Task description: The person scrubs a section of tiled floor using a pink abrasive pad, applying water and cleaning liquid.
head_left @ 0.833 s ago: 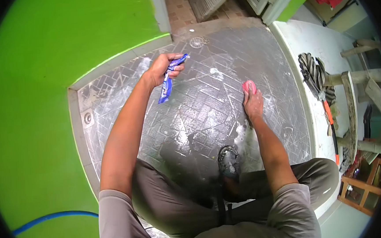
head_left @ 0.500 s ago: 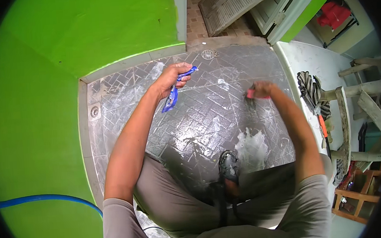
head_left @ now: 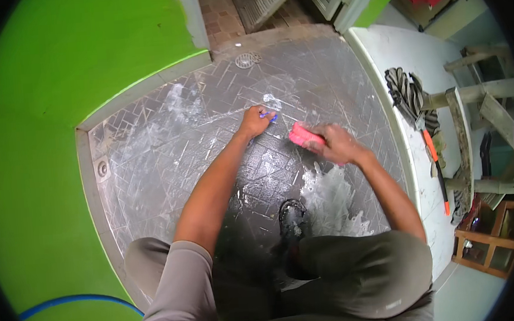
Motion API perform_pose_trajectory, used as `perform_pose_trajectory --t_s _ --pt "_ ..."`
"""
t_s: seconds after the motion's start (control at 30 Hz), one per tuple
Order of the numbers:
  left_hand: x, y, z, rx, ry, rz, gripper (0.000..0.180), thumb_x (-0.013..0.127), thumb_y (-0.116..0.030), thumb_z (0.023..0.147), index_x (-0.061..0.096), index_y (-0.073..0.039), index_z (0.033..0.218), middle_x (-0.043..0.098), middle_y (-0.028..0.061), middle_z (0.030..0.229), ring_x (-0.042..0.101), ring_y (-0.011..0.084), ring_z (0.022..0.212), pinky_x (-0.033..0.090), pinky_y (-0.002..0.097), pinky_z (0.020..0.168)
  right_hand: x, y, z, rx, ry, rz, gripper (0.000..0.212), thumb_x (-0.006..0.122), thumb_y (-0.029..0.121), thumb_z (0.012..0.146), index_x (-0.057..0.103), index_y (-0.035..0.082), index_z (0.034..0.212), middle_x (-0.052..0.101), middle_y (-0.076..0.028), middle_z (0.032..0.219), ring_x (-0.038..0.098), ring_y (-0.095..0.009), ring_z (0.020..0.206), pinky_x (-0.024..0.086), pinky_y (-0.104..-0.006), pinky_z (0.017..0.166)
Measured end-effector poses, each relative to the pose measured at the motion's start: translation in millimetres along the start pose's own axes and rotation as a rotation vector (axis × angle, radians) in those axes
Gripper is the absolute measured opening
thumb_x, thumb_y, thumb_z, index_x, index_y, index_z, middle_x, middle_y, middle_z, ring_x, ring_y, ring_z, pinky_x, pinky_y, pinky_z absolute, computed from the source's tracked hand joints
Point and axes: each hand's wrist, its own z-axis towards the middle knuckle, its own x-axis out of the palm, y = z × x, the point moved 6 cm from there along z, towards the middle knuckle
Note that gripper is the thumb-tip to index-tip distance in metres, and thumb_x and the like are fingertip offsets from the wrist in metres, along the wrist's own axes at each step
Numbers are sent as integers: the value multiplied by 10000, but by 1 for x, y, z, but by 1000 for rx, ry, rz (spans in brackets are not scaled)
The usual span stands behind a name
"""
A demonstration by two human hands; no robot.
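Holding a pink oblong block (head_left: 303, 134) clamped in the right hand (head_left: 338, 143), over a wet grey herringbone-patterned tile floor (head_left: 208, 143). Clutching a crumpled blue plastic packet (head_left: 274, 118) in the closed left hand (head_left: 255, 122), mostly hidden within the grip, left of the block and apart from it. Seen nearer: a patch of whitish liquid (head_left: 331, 203); seen farther: a round metal drain cover (head_left: 245, 61). Cannot tell about floor contact.

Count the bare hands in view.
2. The left hand is over the middle of the floor, holding a mostly hidden blue packet; the right hand is to its right, holding a pink scrubber.
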Motion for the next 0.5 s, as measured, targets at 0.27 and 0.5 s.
perform_pose_trajectory --t_s 0.27,0.5 --pt "34 11 -16 -14 -94 567 263 751 -245 880 720 -7 987 734 240 977 730 409 959 575 494 860 77 -47 -41 194 -77 355 533 661 389 980 634 37 1379 707 -281 1138 673 -464 1043 524 -485 942" --pt "52 32 -45 267 -58 800 60 584 -93 904 631 -56 906 747 163 917 757 333 732 606 444 660 104 -42 2 195 -239 277 528 645 377 984 621 42 1391 697 -268 1104 676 -461 1013 537 -503 898"
